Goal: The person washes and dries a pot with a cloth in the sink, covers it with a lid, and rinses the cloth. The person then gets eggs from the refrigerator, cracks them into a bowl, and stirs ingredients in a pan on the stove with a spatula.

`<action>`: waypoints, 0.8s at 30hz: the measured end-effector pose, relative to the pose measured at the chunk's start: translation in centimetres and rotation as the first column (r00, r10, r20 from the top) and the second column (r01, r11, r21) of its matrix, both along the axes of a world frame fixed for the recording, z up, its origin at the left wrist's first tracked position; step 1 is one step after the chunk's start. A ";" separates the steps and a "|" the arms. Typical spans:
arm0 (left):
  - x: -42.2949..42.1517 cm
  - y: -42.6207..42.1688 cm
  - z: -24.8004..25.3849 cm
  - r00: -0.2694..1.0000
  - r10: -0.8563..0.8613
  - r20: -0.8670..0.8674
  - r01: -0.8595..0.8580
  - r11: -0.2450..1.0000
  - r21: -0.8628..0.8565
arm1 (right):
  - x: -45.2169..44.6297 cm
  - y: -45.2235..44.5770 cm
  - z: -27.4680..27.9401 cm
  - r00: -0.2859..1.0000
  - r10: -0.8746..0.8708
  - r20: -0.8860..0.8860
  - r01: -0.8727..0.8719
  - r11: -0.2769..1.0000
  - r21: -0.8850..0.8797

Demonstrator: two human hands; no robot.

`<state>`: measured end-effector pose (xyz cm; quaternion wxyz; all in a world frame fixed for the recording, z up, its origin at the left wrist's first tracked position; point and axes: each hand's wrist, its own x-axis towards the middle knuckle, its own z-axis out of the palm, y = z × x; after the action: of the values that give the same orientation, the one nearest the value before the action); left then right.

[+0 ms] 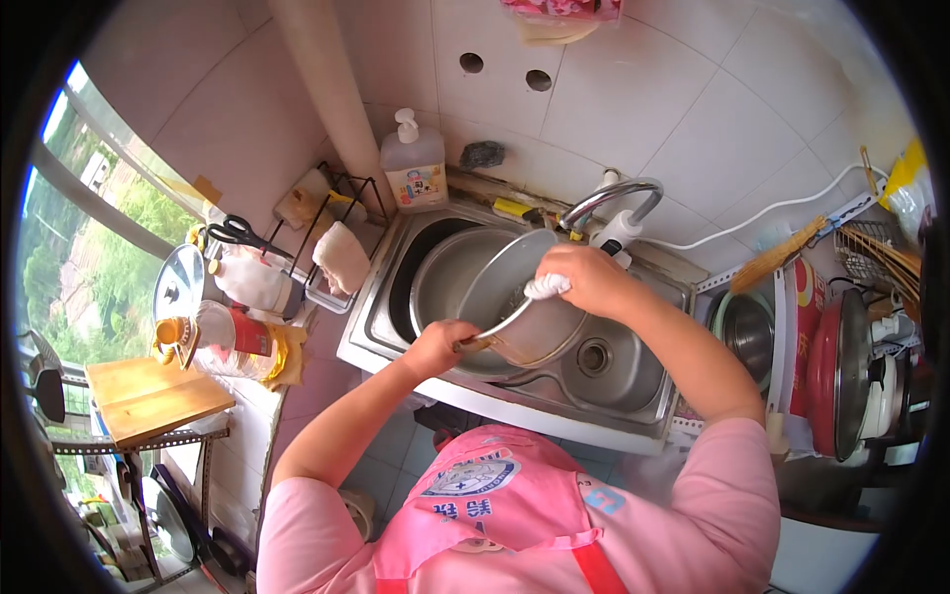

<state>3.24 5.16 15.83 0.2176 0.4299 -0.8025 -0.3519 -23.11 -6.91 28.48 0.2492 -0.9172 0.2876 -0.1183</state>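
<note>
"Centrally, which vessel was shown, and where?"

"A metal pot, tilted on its side, its open mouth facing the upper left. It was held over the left part of the sink, above a large basin."

"And the left hand?"

"Its fingers were curled closed at the near end of the pot's rim."

"How was the right hand disposed?"

"It pinched a bunched white cloth against the rim, farther along. Whether its fingertips also touched the metal could not be told."

"Which objects surrounded them?"

"The curved tap stood behind the right hand; a pump bottle stood at the sink's back left corner. The drain lay to the right of the pot, in the smaller bowl."
</note>
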 end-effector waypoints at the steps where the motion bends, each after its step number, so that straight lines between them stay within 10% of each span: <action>1: 0.1 0.1 -0.2 0.988 0.111 -0.108 -0.112 0.994 0.001 | 0.1 -0.1 -0.1 0.994 -0.007 0.107 0.012 0.999 -0.044; 3: 0.0 0.6 -0.6 0.952 0.219 -0.212 -0.219 0.975 0.020 | -0.2 0.9 0.6 0.963 -0.096 0.254 0.104 0.994 -0.016; 6: -0.4 0.9 -1.1 0.614 0.630 -0.475 -0.266 0.732 0.627 | -3.0 1.5 -1.2 0.883 -0.157 0.442 0.177 0.984 -0.004; 8: -0.1 0.9 -0.3 0.580 0.649 -0.492 -0.258 0.720 0.645 | -5.3 2.9 -2.7 0.493 -0.756 0.431 -0.056 0.466 0.883; 14: 0.0 1.6 0.1 0.159 0.824 -0.544 -0.341 0.562 0.753 | -7.1 4.7 -14.0 0.149 -0.976 0.162 -0.340 0.103 0.935; 21: 0.9 1.9 0.1 -0.063 0.765 -0.641 -0.221 0.616 0.756 | -6.9 5.4 -9.3 0.009 -0.874 0.486 -0.558 0.399 0.728; 24: 1.3 2.1 -0.9 -0.105 0.778 -0.620 -0.183 0.598 0.781 | -7.4 5.6 -13.9 0.081 -0.929 0.361 -0.567 0.255 0.783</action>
<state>4.50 7.28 14.97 0.6820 0.4035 -0.1177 -0.5985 -30.56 -1.31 14.62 0.8058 -0.1403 0.2200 -0.5316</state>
